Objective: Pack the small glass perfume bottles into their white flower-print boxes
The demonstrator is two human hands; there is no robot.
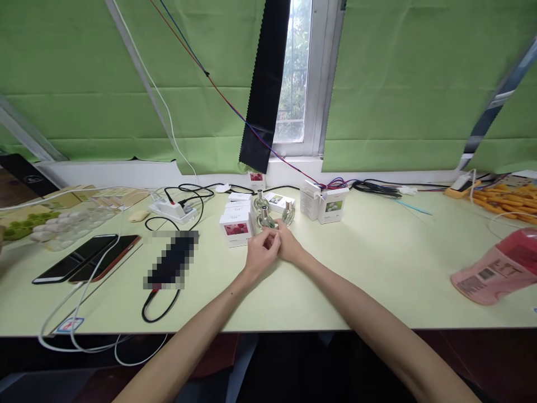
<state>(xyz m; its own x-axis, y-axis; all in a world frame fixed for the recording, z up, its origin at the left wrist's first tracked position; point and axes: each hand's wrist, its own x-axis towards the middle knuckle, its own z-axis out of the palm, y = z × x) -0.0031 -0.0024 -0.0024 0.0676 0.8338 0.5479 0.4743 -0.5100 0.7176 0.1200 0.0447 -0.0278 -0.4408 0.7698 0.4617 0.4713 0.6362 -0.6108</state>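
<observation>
We had one pale table (377,268) before us, with one pink jar (489,274) near its right edge and two dark phones (78,258) side by side at the left. Our two hands, the left hand (262,247) and the right hand (289,244), met near the middle. Around them we counted what looked like two upright boxes (334,206) to the right, one flat box (279,202) behind, one small box (256,179) by the wall, and a cluster of white boxes (237,230) to the left (too overlapped for us to number). Smallest were three glass bottles (264,221): clear, rounded and shiny, with silvery tops, standing upright. They were grouped just beyond our fingertips, between the cluster and the upright boxes; one stood right ahead, another behind it, the third to the right. Our left thumb and forefinger were together, and our right fingers lay close beside them; we could not tell whether anything was pinched there.
</observation>
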